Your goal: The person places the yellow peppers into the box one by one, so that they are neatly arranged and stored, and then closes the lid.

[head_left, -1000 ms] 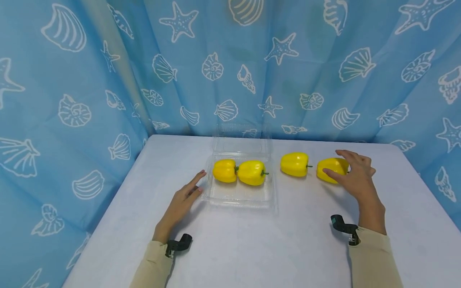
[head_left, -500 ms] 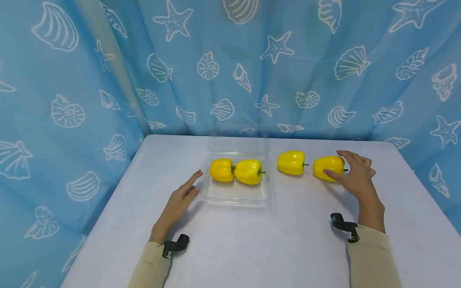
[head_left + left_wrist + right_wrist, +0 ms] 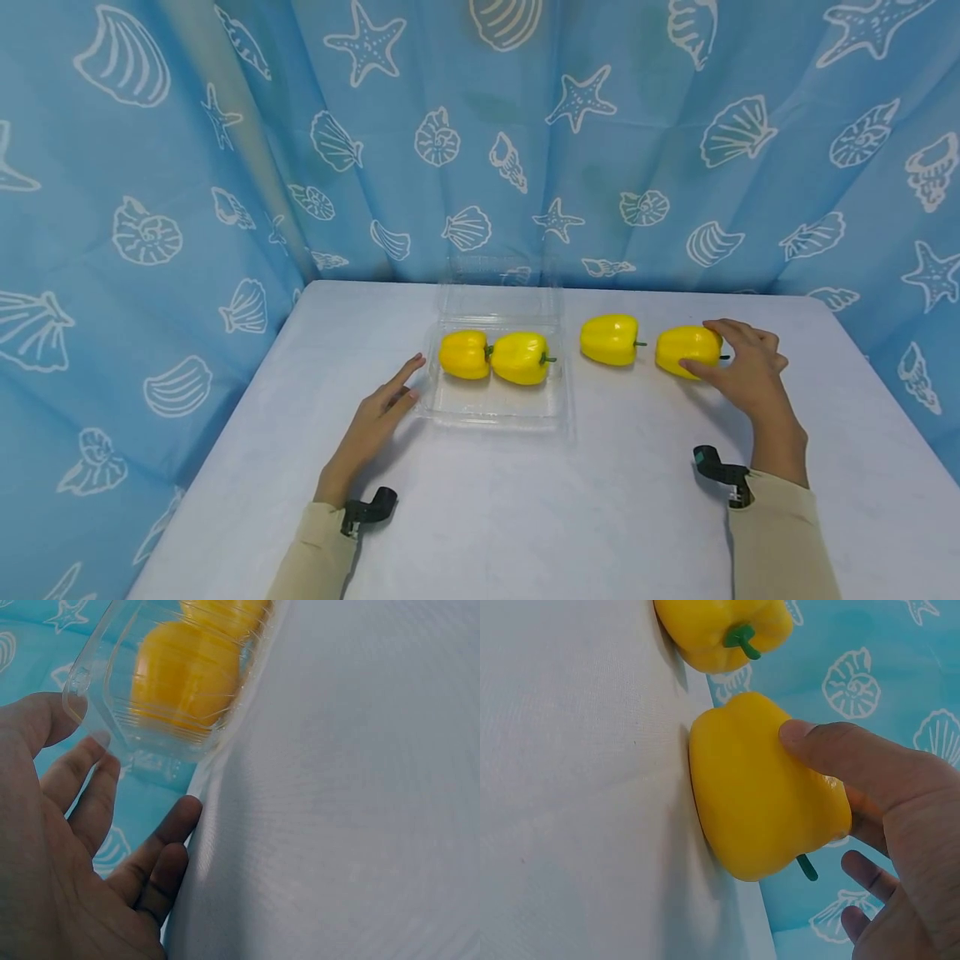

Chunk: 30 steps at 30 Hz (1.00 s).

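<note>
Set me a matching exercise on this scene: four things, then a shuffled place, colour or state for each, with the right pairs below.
1. Left hand
2. Right hand
3. Box
4. Curtain

A. holding the rightmost pepper
B. blue, with white sea shapes
C. at the box's left edge
D. open, two peppers inside

Pairs: 1-C, 2-A, 3-D, 4-B

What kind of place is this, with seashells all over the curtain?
Probably an indoor filming corner: a blue fabric curtain with a white seashell print hangs behind a white, cloth-textured table, and two small black wrist cameras are in view.
</note>
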Tool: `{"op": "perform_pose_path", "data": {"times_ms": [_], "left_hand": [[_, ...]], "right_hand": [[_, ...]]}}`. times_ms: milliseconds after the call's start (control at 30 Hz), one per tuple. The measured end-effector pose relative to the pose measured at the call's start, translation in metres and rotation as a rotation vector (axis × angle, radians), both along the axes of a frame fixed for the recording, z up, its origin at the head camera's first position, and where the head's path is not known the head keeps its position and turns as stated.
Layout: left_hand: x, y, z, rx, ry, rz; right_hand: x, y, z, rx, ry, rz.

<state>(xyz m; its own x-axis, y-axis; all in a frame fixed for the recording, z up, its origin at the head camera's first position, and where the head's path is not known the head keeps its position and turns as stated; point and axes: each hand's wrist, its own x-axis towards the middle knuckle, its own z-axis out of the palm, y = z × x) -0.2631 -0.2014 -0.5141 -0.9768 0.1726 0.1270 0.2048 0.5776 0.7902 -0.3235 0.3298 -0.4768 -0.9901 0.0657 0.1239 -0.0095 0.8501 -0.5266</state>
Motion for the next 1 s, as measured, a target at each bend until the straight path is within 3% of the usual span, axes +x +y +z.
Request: {"op": "perform_pose_path", "data": {"times_ms": [1000], "left_hand": [[0.0, 0.0, 0.001, 0.005, 0.021, -0.009]], "right_hand": [[0.009, -0.016, 0.026, 0.0, 0.114, 0.019]]}}
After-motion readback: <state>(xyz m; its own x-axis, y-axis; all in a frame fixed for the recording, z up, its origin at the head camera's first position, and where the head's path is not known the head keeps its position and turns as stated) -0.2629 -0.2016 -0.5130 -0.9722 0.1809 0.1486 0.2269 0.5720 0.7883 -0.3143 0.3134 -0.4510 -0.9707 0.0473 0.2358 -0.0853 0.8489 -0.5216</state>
